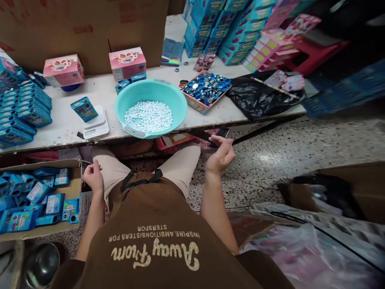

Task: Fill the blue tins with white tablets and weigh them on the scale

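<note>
My left hand (92,176) hangs below the table edge beside my left knee, fingers loosely curled, nothing visible in them. My right hand (221,154) is raised just under the table's front edge, fingers bent in a loose pinch; what they hold, if anything, I cannot make out. On the table above sits a teal basin (136,94) with many small white candies (148,116). Left of it a small blue box (84,108) rests on a white scale (95,125).
A pink tray of blue round tins (206,89) and a black plastic bag (258,98) lie right of the basin. Two pink boxes (127,62) stand behind. Blue boxes are stacked at left (27,110) and back right. A carton of blue boxes (36,200) stands on the floor at left.
</note>
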A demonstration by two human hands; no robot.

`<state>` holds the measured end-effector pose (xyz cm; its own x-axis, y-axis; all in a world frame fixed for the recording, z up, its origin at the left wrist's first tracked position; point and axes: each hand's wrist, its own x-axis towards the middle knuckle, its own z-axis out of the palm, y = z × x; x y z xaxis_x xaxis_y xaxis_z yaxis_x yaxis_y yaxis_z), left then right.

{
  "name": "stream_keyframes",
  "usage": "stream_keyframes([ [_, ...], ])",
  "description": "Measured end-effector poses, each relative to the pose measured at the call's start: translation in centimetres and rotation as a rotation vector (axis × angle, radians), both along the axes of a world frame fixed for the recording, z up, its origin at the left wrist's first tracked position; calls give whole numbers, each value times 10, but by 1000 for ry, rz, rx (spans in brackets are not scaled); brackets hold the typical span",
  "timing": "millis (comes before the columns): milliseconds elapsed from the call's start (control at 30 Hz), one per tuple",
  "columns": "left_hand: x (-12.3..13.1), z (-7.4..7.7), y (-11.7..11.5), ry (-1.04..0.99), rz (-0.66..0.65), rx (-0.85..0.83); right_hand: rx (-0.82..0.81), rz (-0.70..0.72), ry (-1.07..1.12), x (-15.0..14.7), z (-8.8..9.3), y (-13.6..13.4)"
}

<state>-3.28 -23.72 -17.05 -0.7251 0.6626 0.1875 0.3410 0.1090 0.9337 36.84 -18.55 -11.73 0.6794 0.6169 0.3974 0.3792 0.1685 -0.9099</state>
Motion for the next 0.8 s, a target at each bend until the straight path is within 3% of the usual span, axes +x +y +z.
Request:
stream_keyframes([
  [200,2,-24,-9,-42,-105,-93,-127,-20,-121,20,-3,-14],
  [367,11,-37,-16,-93,-102,-176,-107,11,-60,16,-5,3],
  [800,-16,-23,2,-156,32,-226,-223,248,-173,-55,21,69],
])
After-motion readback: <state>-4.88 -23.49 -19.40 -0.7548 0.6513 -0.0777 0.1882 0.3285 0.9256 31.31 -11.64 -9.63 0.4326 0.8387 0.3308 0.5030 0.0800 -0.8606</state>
